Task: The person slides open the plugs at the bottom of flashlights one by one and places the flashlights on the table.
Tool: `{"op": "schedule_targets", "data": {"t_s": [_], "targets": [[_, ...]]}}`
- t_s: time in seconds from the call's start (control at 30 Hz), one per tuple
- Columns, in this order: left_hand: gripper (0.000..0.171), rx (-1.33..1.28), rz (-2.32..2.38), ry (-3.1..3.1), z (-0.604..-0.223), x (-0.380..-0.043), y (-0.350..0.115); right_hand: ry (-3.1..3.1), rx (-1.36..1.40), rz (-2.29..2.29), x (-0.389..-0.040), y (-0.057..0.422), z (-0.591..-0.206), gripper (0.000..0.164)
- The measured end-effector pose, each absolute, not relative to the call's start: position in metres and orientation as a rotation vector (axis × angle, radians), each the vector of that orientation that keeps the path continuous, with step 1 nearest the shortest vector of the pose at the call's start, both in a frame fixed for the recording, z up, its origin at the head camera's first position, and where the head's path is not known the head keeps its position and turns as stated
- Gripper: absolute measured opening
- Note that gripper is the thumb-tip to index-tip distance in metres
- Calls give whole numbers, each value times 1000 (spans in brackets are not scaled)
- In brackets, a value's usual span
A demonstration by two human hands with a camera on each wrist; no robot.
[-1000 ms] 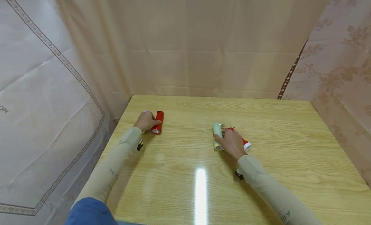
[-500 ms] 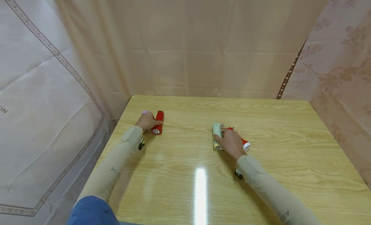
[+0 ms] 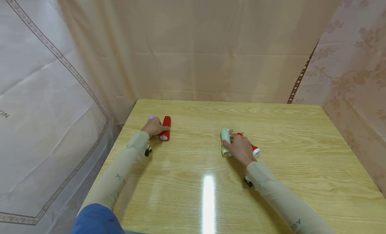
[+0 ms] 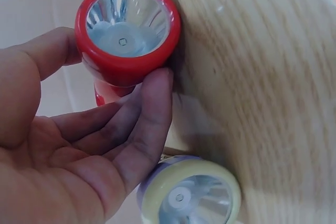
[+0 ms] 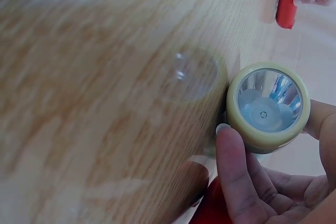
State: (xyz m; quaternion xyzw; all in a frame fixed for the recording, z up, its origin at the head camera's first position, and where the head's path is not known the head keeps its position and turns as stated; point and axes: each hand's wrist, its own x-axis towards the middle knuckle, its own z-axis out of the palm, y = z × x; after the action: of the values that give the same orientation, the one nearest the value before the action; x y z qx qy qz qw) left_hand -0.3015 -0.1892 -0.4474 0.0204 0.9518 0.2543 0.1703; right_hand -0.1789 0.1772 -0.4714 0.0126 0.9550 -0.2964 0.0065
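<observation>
My left hand grips a red flashlight lying on the table's left side, lens toward me. In the left wrist view, the thumb is on one side of the red head and the fingers are on the other. Beside those fingers lies a purple flashlight with a cream rim, mostly hidden by the hand in the head view. With my right hand I hold a mint-green flashlight by its sides; its cream head faces me. A red flashlight with a white rim lies partly hidden under that hand.
The wood-grain table has a bright strip of reflected light near its front. A beige cloth hangs behind it. Patterned cloths hang along the left and right sides.
My left hand and the red flashlight have shifted very slightly to the right and toward me. The right hand stays in place on the mint-green flashlight.
</observation>
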Motion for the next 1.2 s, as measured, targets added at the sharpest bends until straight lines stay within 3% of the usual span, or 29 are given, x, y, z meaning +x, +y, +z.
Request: {"op": "schedule_targets", "data": {"t_s": [1.2], "targets": [[39,68,1041,2603,-451,-278,-169,2994,41,-950,-179,178,-474,50]]}}
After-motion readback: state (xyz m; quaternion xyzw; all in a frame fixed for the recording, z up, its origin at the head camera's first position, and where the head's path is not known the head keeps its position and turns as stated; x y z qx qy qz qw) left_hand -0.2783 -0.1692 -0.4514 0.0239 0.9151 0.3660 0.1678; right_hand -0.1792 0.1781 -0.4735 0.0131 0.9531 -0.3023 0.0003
